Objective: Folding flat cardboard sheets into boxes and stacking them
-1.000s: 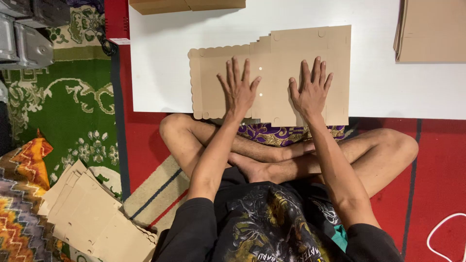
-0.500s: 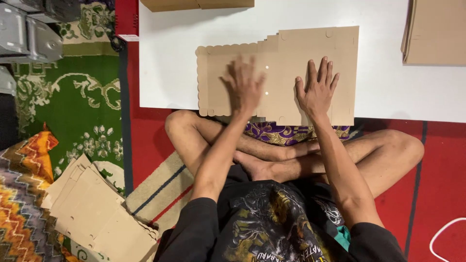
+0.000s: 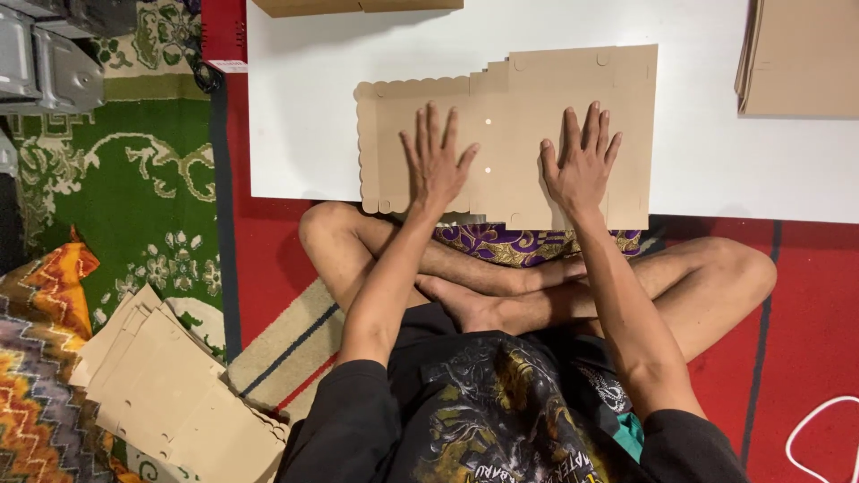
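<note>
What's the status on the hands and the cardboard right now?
Left hand and right hand open, flat on the cardboard sheet. Sheet lies flat on the white board, near edge over the legs. Nothing on top of it.

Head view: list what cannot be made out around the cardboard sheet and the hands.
- Cardboard sheet: the parts under the left hand and right hand are hidden.
- Cardboard stack, top right: cut off by the frame edge.
- Brown box, top: only its lower edge shows.
- Flat cardboard pile: bottom cut off.
</note>
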